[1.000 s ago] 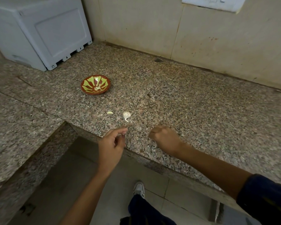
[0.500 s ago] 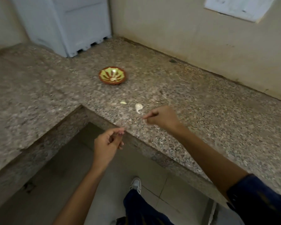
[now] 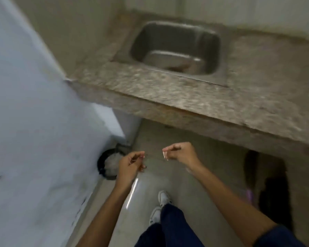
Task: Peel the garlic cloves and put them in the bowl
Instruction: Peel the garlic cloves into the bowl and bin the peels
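Granite counter (image 3: 185,97) with a steel sink (image 3: 177,49) is running across the blurred view above a grey floor (image 3: 194,175). Over that floor, the right hand (image 3: 182,154) is pinching a small pale garlic scrap (image 3: 165,155). The left hand (image 3: 130,164) is hanging loosely curled near a black bin (image 3: 107,164), its contents unclear.

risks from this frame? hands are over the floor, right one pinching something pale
1. The right hand pinches a small pale scrap, perhaps garlic peel, over bare floor. A loose pinch may drop it short of the black bin, which sits left of both hands.
2. The left hand has curled fingers; whether it holds anything is unclear.
3. Bowl and cloves are out of view. The frame is blurred, and the counter edge is close ahead.
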